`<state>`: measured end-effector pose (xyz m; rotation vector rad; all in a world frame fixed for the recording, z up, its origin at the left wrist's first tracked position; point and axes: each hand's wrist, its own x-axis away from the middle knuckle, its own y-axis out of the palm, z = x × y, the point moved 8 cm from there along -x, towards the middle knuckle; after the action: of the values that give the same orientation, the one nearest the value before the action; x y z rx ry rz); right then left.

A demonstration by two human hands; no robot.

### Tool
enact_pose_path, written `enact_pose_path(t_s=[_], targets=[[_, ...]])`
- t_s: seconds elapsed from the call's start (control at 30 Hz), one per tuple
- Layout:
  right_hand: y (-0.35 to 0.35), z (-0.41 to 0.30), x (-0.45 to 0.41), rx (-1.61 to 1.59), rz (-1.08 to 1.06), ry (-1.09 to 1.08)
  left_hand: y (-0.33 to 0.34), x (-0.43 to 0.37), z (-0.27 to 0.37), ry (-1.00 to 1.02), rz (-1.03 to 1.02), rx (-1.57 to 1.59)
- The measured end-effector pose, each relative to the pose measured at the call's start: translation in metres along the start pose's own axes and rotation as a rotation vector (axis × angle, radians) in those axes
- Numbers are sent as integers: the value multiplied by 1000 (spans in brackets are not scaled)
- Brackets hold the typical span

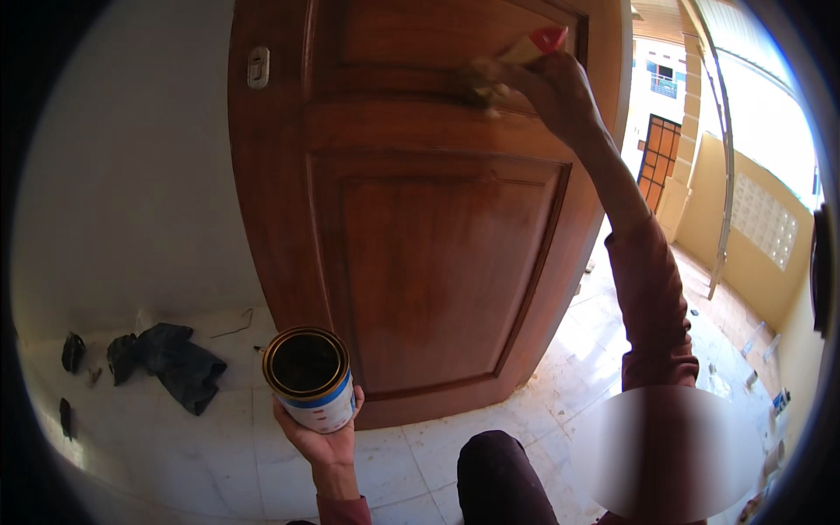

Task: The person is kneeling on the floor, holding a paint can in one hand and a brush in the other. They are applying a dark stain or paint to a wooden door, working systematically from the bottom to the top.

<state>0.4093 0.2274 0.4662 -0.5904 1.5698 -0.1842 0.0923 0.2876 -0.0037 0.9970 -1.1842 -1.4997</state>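
Observation:
My left hand [323, 446] holds up an open paint can [320, 413] from below, with fingers around its sides. Dark liquid seems to fill part of the can, though its level is hard to tell. Higher up, my right hand [561, 88] grips a paintbrush [527, 49] with a red end on its handle. The blurred bristles are against or very near the moulding below the upper panel of a brown wooden door [446, 282]. Glossy streaks show on the lower panel. A metal lock plate [258, 67] is set near the door's left edge.
Dark crumpled cloth [177, 361] and a bent wire [233, 326] lie on the marble-tiled floor [302, 469] at left. My knee [502, 476] is below the door. Past the door's right edge, a long pole [727, 170] leans upright; bottles and a small can [781, 400] line the wall.

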Motion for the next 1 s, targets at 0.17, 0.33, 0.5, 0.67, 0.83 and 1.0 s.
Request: enact_pose_path(t_s=[0.17,0.33,0.5,0.67,0.83,1.0], targets=[[-39,38,-15,-163,15,-66,12,7,4,-1,3,-15],[-103,118,13,310,56,204,15,10,2,11,-10,-36],[-125,122,-29,411,239,40,-3,7,4,44,6,-57],[-166,116,-75,327,546,-17,0,6,4,42,4,-55],[-155,98,-40,337,640,-169,1,6,3,7,6,-63],[-91,75,-12,247,497,-169,-5,3,4,-23,-24,-36]])
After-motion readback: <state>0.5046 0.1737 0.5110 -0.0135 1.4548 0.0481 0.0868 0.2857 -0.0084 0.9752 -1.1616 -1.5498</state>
